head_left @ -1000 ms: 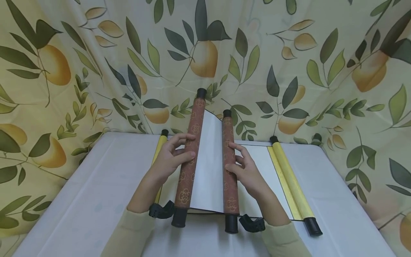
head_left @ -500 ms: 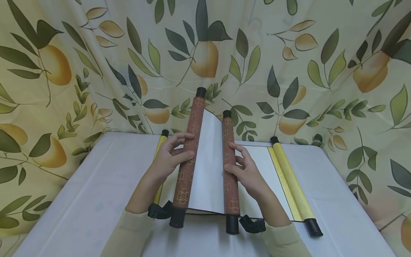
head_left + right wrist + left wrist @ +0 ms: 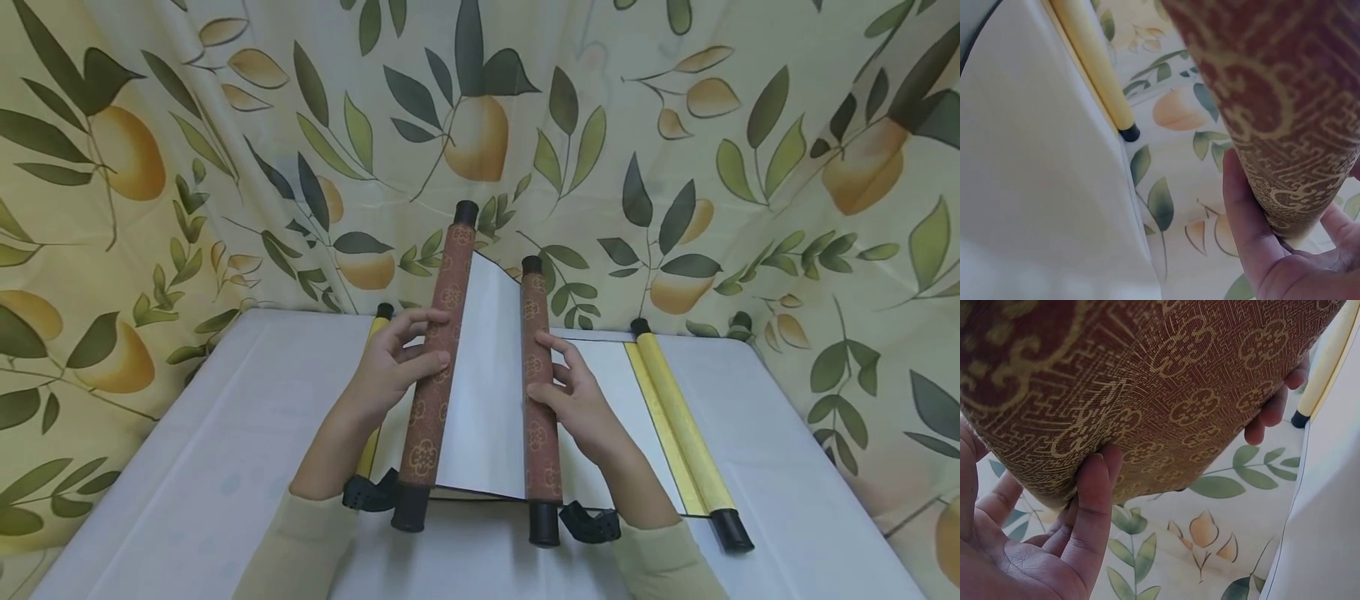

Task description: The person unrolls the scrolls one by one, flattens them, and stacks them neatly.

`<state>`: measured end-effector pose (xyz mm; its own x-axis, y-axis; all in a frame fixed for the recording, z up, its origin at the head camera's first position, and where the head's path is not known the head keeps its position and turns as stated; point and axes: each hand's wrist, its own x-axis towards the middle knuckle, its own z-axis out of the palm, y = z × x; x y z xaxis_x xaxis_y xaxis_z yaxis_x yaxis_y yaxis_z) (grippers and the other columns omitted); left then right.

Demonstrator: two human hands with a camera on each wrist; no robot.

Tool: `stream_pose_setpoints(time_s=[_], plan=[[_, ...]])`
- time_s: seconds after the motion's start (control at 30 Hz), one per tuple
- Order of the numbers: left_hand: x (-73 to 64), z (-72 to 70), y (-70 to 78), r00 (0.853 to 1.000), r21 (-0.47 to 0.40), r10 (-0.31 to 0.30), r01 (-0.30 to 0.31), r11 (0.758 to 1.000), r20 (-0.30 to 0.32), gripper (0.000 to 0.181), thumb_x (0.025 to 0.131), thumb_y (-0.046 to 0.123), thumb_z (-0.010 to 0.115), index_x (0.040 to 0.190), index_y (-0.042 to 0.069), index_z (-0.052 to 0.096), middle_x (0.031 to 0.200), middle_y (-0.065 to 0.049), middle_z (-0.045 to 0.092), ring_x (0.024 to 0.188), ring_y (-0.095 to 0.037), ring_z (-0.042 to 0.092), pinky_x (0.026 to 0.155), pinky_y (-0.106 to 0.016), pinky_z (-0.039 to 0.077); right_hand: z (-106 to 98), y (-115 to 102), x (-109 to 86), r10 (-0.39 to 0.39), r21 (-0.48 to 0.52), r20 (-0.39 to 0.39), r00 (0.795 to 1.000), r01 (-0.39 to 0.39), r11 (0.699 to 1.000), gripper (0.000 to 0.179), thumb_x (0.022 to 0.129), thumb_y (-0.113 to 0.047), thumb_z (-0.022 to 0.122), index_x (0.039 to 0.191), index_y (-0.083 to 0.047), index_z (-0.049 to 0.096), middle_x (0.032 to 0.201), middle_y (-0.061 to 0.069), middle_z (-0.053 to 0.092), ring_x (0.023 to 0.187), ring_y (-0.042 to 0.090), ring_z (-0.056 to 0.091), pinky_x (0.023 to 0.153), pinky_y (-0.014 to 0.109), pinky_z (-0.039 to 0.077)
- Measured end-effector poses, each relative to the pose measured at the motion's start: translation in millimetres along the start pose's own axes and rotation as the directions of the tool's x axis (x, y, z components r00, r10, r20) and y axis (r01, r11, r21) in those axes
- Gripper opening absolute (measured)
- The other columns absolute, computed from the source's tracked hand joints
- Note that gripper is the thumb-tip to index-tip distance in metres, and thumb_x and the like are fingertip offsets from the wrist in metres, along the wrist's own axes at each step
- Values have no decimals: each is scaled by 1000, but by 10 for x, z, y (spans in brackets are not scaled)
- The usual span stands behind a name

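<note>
A scroll with reddish-brown, gold-flowered rollers is raised over the table, tilted with its far ends up. My left hand [image 3: 386, 367] grips the left roller [image 3: 435, 375], thumb and fingers curled around it. On the other side, my right hand [image 3: 577, 404] pinches the right roller [image 3: 537, 417] between thumb and fingers. White paper [image 3: 486, 375] stretches between the two rollers, and black knobs cap their ends. Beneath lies a second scroll, spread out, with a yellow right roller [image 3: 684, 417] and a yellow left roller [image 3: 369, 454]; the red scroll hides its middle.
The table has a pale cloth [image 3: 247, 417] over it. Behind hangs a curtain [image 3: 300, 108] printed with fruit and leaves. Black wrist mounts [image 3: 590, 523] sit near the lower ends of the red rollers.
My left hand and the left roller have shifted slightly left, so a little more white paper shows between the rollers. The right hand and its roller have barely moved.
</note>
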<state>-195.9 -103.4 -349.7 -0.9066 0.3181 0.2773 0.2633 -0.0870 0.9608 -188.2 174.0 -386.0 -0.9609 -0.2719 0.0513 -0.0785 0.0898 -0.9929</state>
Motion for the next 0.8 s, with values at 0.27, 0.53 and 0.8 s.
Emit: stream_pose_setpoints(time_s=[0.27,0.53,0.8], plan=[[-5,-26,12,1000,-8,4,-4,1000,1,47,91,7,65,136,10,53,133,-13,47,102,-27,64,77,-34,56,-3,10,10,4,-3,-2,1000,-4,1000,67,96,-3,54,153,-27,27,145,23,40,121,39,54,87,47,56],[-22,-31,41,1000,-14,-1,1,1000,4,46,91,8,65,136,11,53,135,-12,47,102,-25,65,78,-34,56,3,18,5,-6,0,5,1000,6,1000,69,96,-4,55,154,-26,26,145,24,39,121,39,54,87,48,56],[-18,-39,66,1000,-12,12,-12,1000,0,45,92,7,65,135,9,53,135,-12,47,101,-24,65,77,-33,56,-9,29,18,6,5,-3,1000,-6,1000,69,96,-3,55,153,-27,26,143,24,41,118,39,56,85,46,57]])
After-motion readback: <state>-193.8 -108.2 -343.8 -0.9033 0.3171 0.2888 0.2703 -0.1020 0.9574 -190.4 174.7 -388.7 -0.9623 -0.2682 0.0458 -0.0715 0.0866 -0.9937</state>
